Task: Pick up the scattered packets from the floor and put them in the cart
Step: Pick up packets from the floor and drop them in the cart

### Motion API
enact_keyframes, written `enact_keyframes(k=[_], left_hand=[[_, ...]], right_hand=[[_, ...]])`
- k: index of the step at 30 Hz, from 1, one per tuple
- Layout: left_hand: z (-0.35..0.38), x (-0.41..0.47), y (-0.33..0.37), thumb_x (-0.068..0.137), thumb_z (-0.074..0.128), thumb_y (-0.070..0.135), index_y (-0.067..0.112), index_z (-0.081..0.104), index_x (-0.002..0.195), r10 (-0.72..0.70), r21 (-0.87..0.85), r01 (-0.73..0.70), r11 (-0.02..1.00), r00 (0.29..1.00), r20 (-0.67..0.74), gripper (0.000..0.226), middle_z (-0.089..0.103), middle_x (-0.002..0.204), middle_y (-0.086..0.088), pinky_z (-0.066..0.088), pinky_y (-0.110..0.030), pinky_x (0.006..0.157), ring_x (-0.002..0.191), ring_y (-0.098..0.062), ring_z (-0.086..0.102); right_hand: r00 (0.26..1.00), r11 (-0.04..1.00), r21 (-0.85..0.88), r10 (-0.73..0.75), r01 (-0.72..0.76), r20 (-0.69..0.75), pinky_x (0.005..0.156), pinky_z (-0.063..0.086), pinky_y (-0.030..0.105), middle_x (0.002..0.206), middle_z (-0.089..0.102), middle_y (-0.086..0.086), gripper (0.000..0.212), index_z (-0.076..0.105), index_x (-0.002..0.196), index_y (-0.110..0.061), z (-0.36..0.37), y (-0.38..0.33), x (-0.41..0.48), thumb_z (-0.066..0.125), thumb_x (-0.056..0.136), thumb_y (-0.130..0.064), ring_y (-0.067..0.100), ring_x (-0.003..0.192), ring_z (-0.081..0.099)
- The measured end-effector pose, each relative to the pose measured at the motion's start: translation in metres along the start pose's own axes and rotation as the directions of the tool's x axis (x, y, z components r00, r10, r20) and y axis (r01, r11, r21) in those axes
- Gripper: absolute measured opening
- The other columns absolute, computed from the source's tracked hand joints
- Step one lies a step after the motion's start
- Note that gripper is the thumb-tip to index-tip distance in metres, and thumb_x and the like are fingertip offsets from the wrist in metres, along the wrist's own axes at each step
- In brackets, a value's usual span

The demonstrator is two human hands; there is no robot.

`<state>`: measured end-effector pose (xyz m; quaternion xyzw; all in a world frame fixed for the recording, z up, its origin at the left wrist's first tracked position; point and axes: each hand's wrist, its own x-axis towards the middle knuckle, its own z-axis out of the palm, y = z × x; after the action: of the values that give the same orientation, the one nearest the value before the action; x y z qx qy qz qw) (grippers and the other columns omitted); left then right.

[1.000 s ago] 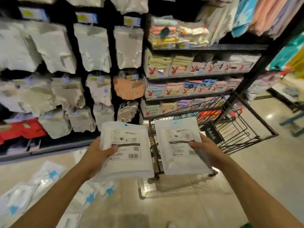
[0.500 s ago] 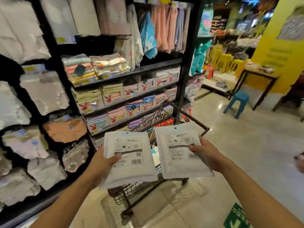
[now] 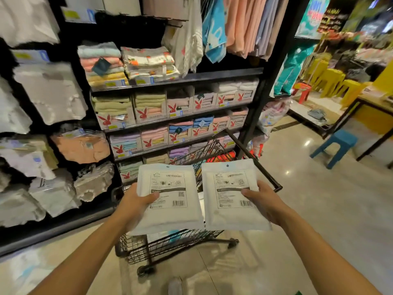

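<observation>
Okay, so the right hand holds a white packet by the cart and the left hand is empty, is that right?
Not quite. The left hand is not empty: the head view shows it gripping the left packet, also white. The rest stands: the right hand holds the right packet by the cart.

Left forearm [image 3: 85,254] and right forearm [image 3: 319,252] bare to the frame edge, left hand [image 3: 136,202] and right hand [image 3: 263,201] bare too, pale shoe toe [image 3: 174,286] below.

Open cart [image 3: 182,241] top below, shelving [image 3: 191,76] close on the left
</observation>
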<state>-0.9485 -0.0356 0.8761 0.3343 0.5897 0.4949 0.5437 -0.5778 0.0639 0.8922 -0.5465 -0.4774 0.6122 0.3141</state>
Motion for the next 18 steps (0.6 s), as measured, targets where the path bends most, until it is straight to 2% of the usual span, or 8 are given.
enact_keyframes(k=[2, 5, 10, 12, 14, 16, 18], left_hand=[[0.003, 0.028, 0.001, 0.094, 0.068, -0.001, 0.023, 0.065, 0.124, 0.0, -0.032, 0.0, 0.999, 1.0, -0.004, 0.038, 0.076, 0.118, -0.001, 0.054, -0.055, 0.1, 0.112, -0.027, 0.071], [0.009, 0.072, 0.004, 0.093, 0.069, 0.0, 0.019, 0.06, 0.135, 0.011, -0.064, -0.012, 0.998, 1.0, -0.02, 0.047, 0.075, 0.122, -0.003, 0.056, -0.053, 0.098, 0.115, -0.028, 0.07], [0.015, 0.134, 0.007, 0.093, 0.069, -0.004, 0.022, 0.063, 0.128, 0.005, -0.087, -0.009, 0.996, 0.999, -0.052, 0.044, 0.076, 0.119, -0.004, 0.056, -0.056, 0.097, 0.111, -0.029, 0.072], [0.013, 0.157, 0.001, 0.092, 0.068, -0.005, 0.024, 0.064, 0.125, 0.005, -0.069, -0.01, 0.998, 0.998, -0.07, 0.044, 0.076, 0.12, -0.003, 0.056, -0.052, 0.096, 0.111, -0.026, 0.072], [0.007, 0.176, -0.01, 0.092, 0.069, -0.004, 0.023, 0.062, 0.126, -0.023, -0.067, 0.015, 0.998, 0.992, -0.126, 0.045, 0.076, 0.12, -0.003, 0.058, -0.048, 0.093, 0.109, -0.023, 0.073], [0.0, 0.191, -0.027, 0.091, 0.072, -0.001, 0.02, 0.059, 0.132, -0.056, -0.035, 0.051, 0.998, 0.983, -0.176, 0.048, 0.074, 0.122, -0.002, 0.059, -0.047, 0.09, 0.108, -0.022, 0.073], [-0.003, 0.205, -0.046, 0.091, 0.073, 0.002, 0.021, 0.058, 0.133, -0.093, 0.005, 0.096, 0.995, 0.976, -0.198, 0.048, 0.075, 0.118, 0.001, 0.062, -0.039, 0.082, 0.106, -0.019, 0.073]], right_hand=[[1.0, 1.0, -0.02, 0.007, -0.007, 0.004, 0.082, 0.065, 0.044, 0.118, 0.077, 0.014, 0.034, 0.06, 0.132, -0.002, -0.002, -0.007, 0.027, 0.058, 0.099, 0.008, 0.034, 0.106, 0.076], [1.0, 0.999, -0.032, 0.01, -0.01, 0.024, 0.097, 0.058, 0.059, 0.123, 0.075, 0.016, 0.038, 0.057, 0.136, -0.005, -0.006, -0.015, 0.07, 0.056, 0.1, 0.008, 0.038, 0.111, 0.073], [0.999, 0.999, -0.02, 0.044, -0.043, 0.015, 0.099, 0.055, 0.063, 0.124, 0.074, 0.017, 0.039, 0.056, 0.137, -0.006, -0.015, -0.026, 0.142, 0.056, 0.101, 0.008, 0.039, 0.111, 0.073], [0.998, 0.998, -0.021, 0.055, -0.055, 0.016, 0.094, 0.06, 0.058, 0.124, 0.074, 0.017, 0.04, 0.054, 0.138, -0.004, -0.016, -0.023, 0.171, 0.056, 0.1, 0.009, 0.038, 0.111, 0.073], [0.998, 0.998, -0.018, 0.054, -0.053, 0.028, 0.079, 0.065, 0.043, 0.117, 0.077, 0.012, 0.036, 0.056, 0.134, -0.003, -0.013, -0.02, 0.197, 0.055, 0.1, 0.01, 0.031, 0.104, 0.076], [0.997, 0.998, -0.042, 0.055, -0.053, 0.047, 0.07, 0.063, 0.03, 0.108, 0.08, 0.005, 0.033, 0.06, 0.128, -0.004, -0.007, -0.012, 0.221, 0.054, 0.1, 0.012, 0.025, 0.098, 0.078], [0.993, 0.993, -0.074, 0.098, -0.094, 0.059, 0.073, 0.063, 0.031, 0.112, 0.079, 0.009, 0.035, 0.06, 0.131, -0.003, -0.005, 0.009, 0.249, 0.054, 0.099, 0.012, 0.034, 0.108, 0.074]])
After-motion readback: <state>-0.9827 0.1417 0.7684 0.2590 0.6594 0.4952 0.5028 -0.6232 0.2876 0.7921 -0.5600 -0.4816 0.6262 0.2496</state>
